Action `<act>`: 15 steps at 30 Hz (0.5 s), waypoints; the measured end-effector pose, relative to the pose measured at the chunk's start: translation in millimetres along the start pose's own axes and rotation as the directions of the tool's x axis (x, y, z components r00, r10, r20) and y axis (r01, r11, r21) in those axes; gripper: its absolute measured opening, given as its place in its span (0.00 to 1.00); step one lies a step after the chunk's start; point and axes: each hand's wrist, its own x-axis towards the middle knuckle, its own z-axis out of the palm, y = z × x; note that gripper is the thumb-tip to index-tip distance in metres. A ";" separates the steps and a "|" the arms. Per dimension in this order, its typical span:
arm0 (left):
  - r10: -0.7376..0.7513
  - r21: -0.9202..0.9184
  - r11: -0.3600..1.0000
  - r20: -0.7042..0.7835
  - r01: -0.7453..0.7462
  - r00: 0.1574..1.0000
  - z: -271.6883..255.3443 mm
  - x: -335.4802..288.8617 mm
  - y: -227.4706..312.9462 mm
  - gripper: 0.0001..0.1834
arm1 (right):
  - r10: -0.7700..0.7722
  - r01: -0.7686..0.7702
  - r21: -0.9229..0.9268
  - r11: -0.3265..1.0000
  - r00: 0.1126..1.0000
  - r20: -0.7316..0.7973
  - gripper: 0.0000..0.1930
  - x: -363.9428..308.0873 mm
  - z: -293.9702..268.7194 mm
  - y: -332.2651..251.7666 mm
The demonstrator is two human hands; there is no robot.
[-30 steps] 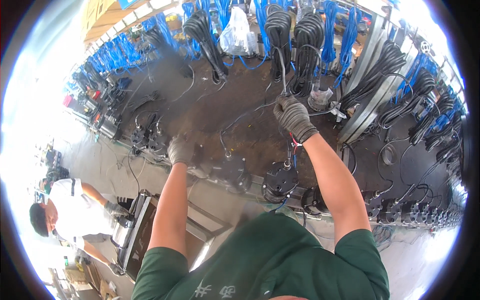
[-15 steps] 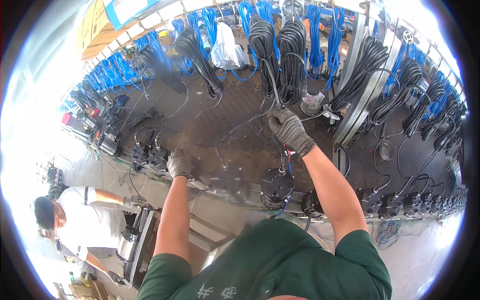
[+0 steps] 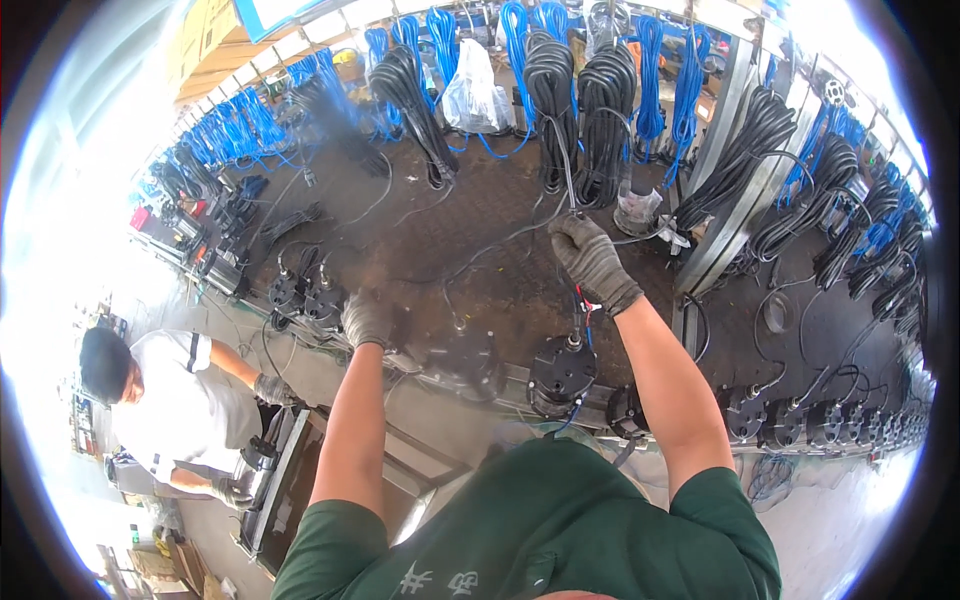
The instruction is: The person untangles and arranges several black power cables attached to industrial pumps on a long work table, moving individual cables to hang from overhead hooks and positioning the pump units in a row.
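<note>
Both my hands wear grey knitted gloves. My right hand [image 3: 592, 262] is curled shut around a thin black cable [image 3: 570, 185], which runs up to a hanging black cable coil [image 3: 552, 95]. Below that hand, thin red and blue wires lead down to a round black motor housing [image 3: 562, 370] at the bench's near edge. My left hand [image 3: 366, 318] is beside another round black housing [image 3: 325, 303]; its fingers are smeared by a blurred patch. A second dark housing [image 3: 467, 362], also blurred, sits between my arms.
Black and blue cable bundles [image 3: 650, 80] hang along the back of the dark bench [image 3: 420, 265]. A metal post [image 3: 740, 210] rises at the right, with several motors [image 3: 780, 422] lined up beyond it. At lower left, a gloved co-worker [image 3: 195, 390] stands by a cart [image 3: 285, 490].
The whole view has shifted slightly, so the bench things appear farther right. My hands keep nearly the same places over the bench. The co-worker's lower hand has moved up along the cart.
</note>
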 end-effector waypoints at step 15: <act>-0.002 0.017 1.000 -0.006 0.002 1.000 -4.8 -2.7 4.3 0.23 | -0.005 0.009 0.064 0.998 0.999 -0.051 0.08 -2.2 4.4 7.3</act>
